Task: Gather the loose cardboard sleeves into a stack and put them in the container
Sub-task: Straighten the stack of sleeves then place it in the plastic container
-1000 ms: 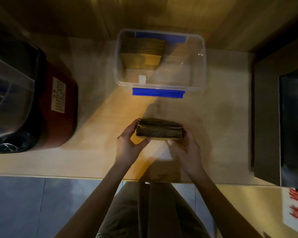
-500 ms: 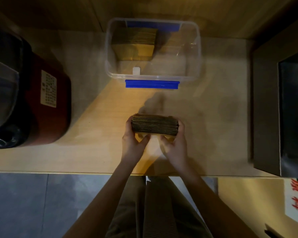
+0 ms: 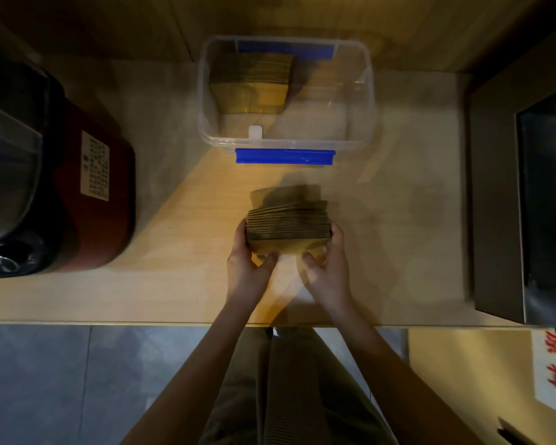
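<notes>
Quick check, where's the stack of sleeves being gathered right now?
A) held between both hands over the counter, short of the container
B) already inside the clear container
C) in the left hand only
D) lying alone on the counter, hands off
A: the stack of sleeves is pressed between the left hand and right hand over the counter, nearer the person than the clear container.
</notes>
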{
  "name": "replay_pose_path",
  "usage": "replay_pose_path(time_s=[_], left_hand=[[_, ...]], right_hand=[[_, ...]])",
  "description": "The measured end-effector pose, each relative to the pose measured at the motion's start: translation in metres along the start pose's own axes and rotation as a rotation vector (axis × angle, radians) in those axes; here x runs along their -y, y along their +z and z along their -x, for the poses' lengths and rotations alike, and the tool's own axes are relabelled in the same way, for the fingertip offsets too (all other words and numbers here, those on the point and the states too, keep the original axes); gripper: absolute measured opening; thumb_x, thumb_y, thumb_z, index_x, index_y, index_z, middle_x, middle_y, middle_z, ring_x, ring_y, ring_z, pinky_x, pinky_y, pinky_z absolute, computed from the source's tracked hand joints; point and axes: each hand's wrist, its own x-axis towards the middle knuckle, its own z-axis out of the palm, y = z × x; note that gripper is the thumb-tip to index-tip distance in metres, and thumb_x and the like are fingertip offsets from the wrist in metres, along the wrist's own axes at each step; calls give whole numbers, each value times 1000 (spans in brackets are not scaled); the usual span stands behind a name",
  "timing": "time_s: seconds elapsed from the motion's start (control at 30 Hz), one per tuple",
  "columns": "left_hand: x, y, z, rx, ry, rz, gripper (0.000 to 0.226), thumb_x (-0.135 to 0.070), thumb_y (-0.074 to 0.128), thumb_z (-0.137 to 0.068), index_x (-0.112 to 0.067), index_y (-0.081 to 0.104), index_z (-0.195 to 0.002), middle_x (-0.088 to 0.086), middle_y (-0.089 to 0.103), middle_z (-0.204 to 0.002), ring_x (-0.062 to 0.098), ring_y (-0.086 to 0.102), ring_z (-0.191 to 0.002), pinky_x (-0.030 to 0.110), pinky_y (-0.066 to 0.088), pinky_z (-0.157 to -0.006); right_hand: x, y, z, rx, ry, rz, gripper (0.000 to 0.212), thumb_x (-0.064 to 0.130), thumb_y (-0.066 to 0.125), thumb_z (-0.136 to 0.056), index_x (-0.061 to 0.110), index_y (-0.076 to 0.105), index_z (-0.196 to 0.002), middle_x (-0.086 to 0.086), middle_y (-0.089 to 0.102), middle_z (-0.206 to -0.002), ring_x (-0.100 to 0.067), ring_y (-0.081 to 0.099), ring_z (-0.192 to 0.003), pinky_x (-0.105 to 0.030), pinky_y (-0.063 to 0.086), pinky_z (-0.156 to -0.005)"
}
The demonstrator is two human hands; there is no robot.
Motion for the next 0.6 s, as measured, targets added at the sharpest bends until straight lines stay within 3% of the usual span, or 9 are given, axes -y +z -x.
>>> replay_pose_path(time_s=[0.17, 0.4, 0.53, 0.6], left_hand=[[-6, 1, -3, 29, -12, 16, 79, -5, 65, -77, -21, 22, -141, -3, 48, -127, 11, 43, -120, 29, 40, -101], [-5, 0, -7, -62, 31, 7, 73, -6, 68, -74, -20, 31, -136, 5, 51, -130, 18, 48, -120, 38, 47, -99], [-3, -8, -9, -40, 123, -60, 84, -11, 74, -70, -21, 26, -138, -2, 48, -124, 6, 47, -111, 8, 42, -88], [0, -13, -10, -18, 191, -141, 81, -13, 75, -69, -17, 30, -136, 3, 48, -123, 8, 46, -110, 10, 40, -87]], right_hand=[[7, 2, -6, -7, 13, -8, 72, -3, 57, -82, 21, 22, -141, 11, 42, -125, -6, 39, -121, -21, 31, -103], [13, 4, -11, -19, 21, 52, 82, -2, 59, -81, 26, 14, -143, 0, 34, -145, -9, 30, -132, -30, 26, -113], [10, -3, -10, 16, -35, 144, 77, -1, 63, -77, 25, 25, -139, 0, 39, -138, -4, 35, -125, -22, 31, -105], [5, -8, -9, 19, -64, 193, 68, 1, 65, -75, 20, 35, -132, -3, 45, -132, -10, 43, -122, -29, 39, -106]])
